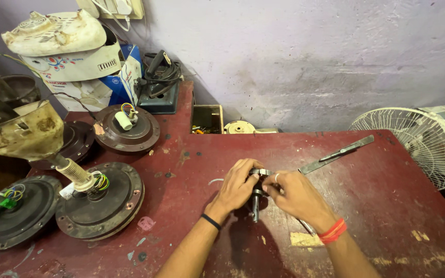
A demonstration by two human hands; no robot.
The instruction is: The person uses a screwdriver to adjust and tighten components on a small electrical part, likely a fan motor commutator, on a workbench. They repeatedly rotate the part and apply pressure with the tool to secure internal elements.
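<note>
Small dark metal shaft (255, 202) upright, gripped mid-table.

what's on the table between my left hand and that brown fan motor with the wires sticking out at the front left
In the head view, the stretch of red table between the left hand and the fan motor is mostly bare: only a small pale scrap lies near the hand.
</note>
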